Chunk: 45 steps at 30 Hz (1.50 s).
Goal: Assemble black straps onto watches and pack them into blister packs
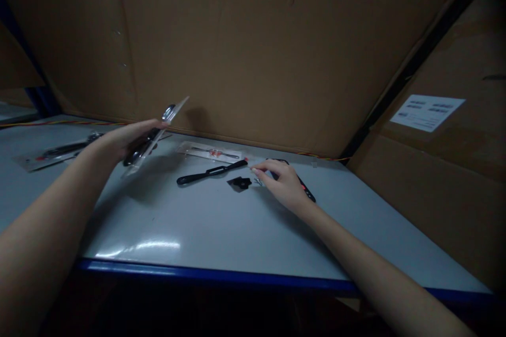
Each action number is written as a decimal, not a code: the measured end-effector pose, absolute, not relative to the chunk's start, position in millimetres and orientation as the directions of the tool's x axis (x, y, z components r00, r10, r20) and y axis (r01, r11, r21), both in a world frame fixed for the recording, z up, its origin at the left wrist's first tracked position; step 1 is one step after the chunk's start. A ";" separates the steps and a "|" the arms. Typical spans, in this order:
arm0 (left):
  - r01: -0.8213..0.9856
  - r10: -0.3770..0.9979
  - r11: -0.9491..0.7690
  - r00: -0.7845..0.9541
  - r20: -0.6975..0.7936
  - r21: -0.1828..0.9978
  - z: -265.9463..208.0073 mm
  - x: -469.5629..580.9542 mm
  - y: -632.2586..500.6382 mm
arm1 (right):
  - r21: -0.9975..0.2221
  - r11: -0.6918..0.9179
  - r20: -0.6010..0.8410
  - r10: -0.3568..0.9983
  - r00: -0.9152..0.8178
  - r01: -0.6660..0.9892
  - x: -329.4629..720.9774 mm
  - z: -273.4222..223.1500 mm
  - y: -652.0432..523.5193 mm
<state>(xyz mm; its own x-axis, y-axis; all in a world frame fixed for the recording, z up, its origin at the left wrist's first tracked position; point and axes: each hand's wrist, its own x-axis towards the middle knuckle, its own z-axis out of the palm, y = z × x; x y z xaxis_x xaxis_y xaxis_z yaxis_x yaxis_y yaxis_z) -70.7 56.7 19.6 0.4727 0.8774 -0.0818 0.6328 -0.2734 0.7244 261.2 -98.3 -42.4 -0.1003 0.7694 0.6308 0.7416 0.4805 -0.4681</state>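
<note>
My left hand (132,139) is closed around a clear plastic package (148,150) with a dark tool inside, held tilted above the table. My right hand (282,181) is low over the table, thumb and fingertips pinched together; whatever lies between them is too small to make out. Just below those fingertips are small silver screws (258,181). Left of them lies a black knob-shaped part with a dark flat plate (240,184). A long black spokeshave body (211,172) with a slot in its middle lies beyond, apart from both hands.
Behind the spokeshave body lies a flat clear packet with a printed card (213,152). More packaged dark tools (67,150) lie at left, partly behind my left arm. A black object with a red mark (308,189) sits beside my right hand. Cardboard walls (253,52) enclose the table's back and right.
</note>
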 end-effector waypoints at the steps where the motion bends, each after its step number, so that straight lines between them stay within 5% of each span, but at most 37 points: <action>1: 0.494 0.889 -0.152 0.446 -0.100 0.856 22.3 -58.9 48.7 | -0.546 0.464 0.607 0.793 -0.052 0.698 260.5 -41.7 -98.2; 5: 0.160 0.644 0.162 0.731 -0.227 0.974 19.1 -3.3 13.9 | -0.801 0.405 0.438 0.899 -0.030 0.442 250.8 -39.2 -100.2; 11: 0.189 0.324 0.257 0.907 -0.269 0.948 -8.9 50.6 -31.3 | -0.934 0.317 0.281 0.937 -0.209 0.162 230.3 -37.2 -109.5; 18: 0.265 0.667 -0.224 0.743 -0.051 0.938 -10.4 48.6 -43.6 | -0.978 0.178 0.158 0.973 -0.170 0.107 227.2 -30.8 -112.3; 24: 0.326 0.616 -0.432 0.788 0.011 0.841 -5.8 39.4 -33.2 | -0.977 0.041 0.042 0.999 0.001 -0.209 249.3 -17.2 -108.6; 28: 0.401 0.619 -0.570 0.784 0.054 0.717 -0.8 32.0 -33.3 | -0.973 -0.041 -0.060 0.995 0.081 -0.226 271.7 -14.7 -102.2; 37: 0.518 0.620 -0.650 0.785 -0.006 0.556 6.8 23.3 -24.3 | -0.968 -0.077 -0.128 0.970 0.204 -0.239 282.4 -20.6 -94.9; 45: 0.569 0.624 -0.557 0.768 -0.148 0.605 10.8 9.4 -8.7 | -0.983 -0.030 -0.086 0.948 0.307 -0.183 297.4 -17.3 -89.3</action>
